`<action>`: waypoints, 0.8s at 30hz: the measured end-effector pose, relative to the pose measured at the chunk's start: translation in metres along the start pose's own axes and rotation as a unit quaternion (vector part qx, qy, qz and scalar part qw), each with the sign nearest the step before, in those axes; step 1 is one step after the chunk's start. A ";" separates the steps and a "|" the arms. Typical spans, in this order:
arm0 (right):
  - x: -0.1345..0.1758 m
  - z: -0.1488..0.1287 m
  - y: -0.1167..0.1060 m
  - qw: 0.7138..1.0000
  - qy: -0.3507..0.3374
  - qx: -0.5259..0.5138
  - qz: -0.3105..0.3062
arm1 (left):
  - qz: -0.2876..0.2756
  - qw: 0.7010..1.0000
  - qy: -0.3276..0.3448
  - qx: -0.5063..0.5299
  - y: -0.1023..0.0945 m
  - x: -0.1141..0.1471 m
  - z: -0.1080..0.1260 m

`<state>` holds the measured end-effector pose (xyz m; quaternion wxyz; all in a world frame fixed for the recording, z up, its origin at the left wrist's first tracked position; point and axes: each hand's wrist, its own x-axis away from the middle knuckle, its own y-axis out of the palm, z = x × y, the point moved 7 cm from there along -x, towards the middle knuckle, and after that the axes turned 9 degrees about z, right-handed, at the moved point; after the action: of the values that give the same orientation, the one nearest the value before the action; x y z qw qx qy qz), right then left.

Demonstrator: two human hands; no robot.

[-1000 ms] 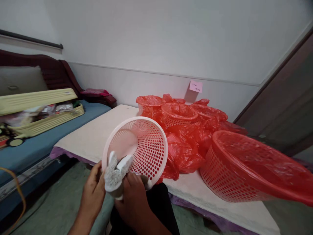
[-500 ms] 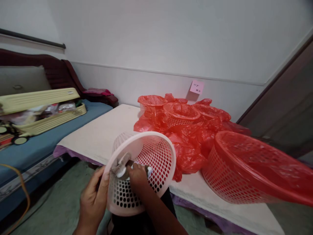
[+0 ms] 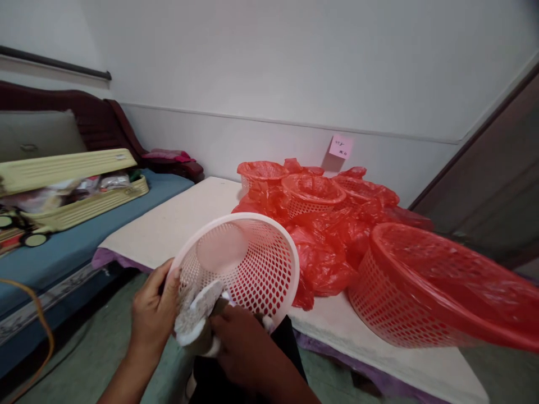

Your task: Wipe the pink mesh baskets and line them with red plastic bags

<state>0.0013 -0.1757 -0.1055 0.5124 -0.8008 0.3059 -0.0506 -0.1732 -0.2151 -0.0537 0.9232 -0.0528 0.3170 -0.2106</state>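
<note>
Tipped back up since a moment ago, basket (image 3: 242, 264) mouth facing the camera, left hand (image 3: 154, 311) curled on rim, right hand (image 3: 244, 350) pinching cloth (image 3: 196, 311) against it.

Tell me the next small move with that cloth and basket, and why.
Probably sweep the cloth further along the pink basket's inner wall. The right hand presses it at the near rim, the left hand steadies the rim, and the basket's mouth faces the person.

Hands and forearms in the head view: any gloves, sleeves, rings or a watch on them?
Both are bare. The left hand and right hand wear no gloves, and no ring shows on the fingers in view. Both forearms are uncovered to the frame's lower edge: no sleeve, watch or band is visible. Dark clothing shows below the right hand.
</note>
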 end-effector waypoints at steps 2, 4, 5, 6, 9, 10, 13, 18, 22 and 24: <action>0.009 -0.009 0.000 0.999 0.003 0.024 0.031 | 0.005 1.000 -0.028 0.005 0.003 -0.010 -0.002; 0.011 -0.010 0.013 0.997 0.012 0.063 0.054 | -0.006 0.999 -0.038 0.013 0.009 -0.016 0.000; 0.010 -0.008 0.021 0.995 0.016 0.079 0.060 | -0.018 0.999 -0.039 0.018 0.012 -0.017 0.000; 0.009 -0.006 0.030 0.994 0.018 0.091 0.064 | -0.032 0.998 -0.040 0.023 0.015 -0.016 0.000; 0.003 0.002 0.040 0.991 0.015 0.102 0.090 | -0.051 0.995 -0.074 0.034 0.019 -0.002 -0.009; 0.001 0.003 0.038 0.990 0.013 0.094 0.106 | -0.049 0.994 -0.094 0.040 0.018 0.006 -0.014; -0.004 0.001 0.021 0.988 0.023 0.036 0.149 | -0.059 0.983 -0.152 0.087 0.021 0.040 -0.029; -0.014 -0.009 0.007 0.987 0.022 -0.059 0.145 | -0.027 0.967 -0.229 0.108 0.020 0.082 -0.046; -0.028 -0.006 0.017 0.992 -0.001 -0.022 0.127 | 0.044 0.979 -0.191 0.057 0.003 0.074 -0.040; -0.039 0.008 0.025 0.993 0.017 0.048 0.103 | 0.067 0.985 -0.152 0.054 -0.003 0.067 -0.033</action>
<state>-0.0384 -0.1556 -0.1214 0.5479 -0.7385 0.3921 -0.0258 -0.1467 -0.2450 -0.1173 0.9742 -0.0129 0.1642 -0.1543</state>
